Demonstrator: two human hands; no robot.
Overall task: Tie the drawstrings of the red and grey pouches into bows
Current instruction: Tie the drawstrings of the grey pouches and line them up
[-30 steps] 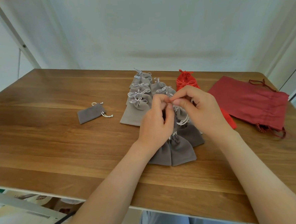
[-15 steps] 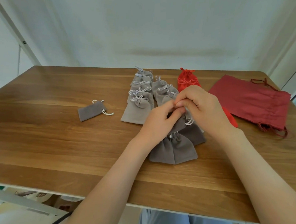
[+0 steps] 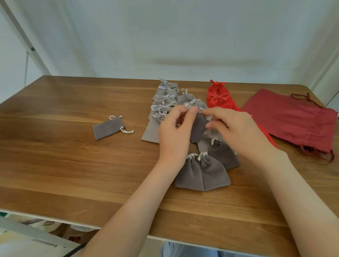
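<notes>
Over table (image 3: 67, 154) centre | left hand (image 3: 175, 136) grip pinching grey pouch (image 3: 199, 128) drawstring (image 3: 200, 109) | right hand (image 3: 238, 132) grip pinching same drawstring

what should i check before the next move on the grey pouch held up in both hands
1. Left hand grip on the drawstring: ok, pinched at the fingertips.
2. Right hand grip at the neck of the held grey pouch: ok, fingers curled on it.
3. Bow loops formed: cannot tell, the fingers hide the knot.
4. Pouch body hangs free below the hands: ok.
5. All pouches tied: not ok, the small grey pouch on the left and the flat red pouch on the right lie unbowed.
</notes>
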